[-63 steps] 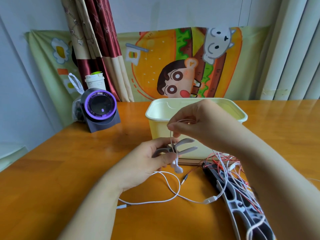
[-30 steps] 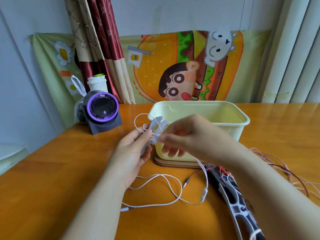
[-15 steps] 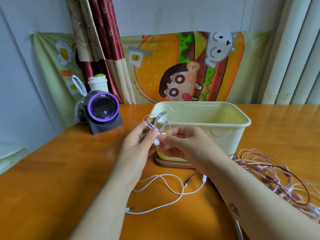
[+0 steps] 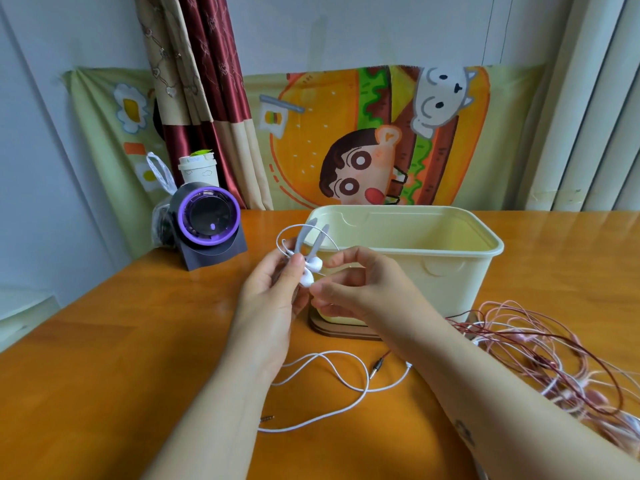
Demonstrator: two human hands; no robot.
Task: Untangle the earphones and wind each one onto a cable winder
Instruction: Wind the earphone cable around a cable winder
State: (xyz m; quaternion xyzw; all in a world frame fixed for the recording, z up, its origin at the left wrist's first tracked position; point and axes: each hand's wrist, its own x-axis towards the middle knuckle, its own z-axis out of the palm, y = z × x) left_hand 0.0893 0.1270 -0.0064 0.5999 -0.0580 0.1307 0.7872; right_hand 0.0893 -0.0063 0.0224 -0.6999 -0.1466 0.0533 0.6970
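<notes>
The left hand (image 4: pixel 270 299) clamps its thumb and fingers on the one grey winder (image 4: pixel 307 237), held up in front of the box (image 4: pixel 436 282) with its two prongs pointing upward. The right hand (image 4: pixel 360 289) pinches the two white buds (image 4: pixel 310 271) between forefinger and thumb, against the winder's stem. One thin loop of the white cable (image 4: pixel 366 382) arcs round the prongs, and the rest lies in loose curves on the table (image 4: pixel 104 375). Two plugs (image 4: pixel 376 368) lie there, well apart. One red and pink tangle (image 4: pixel 554 358) lies to the right; I cannot count its strands. The one cream box stands on one wooden board (image 4: pixel 346 333). To the left are one purple-ringed device (image 4: pixel 209 220) and one cup (image 4: pixel 198 169).
</notes>
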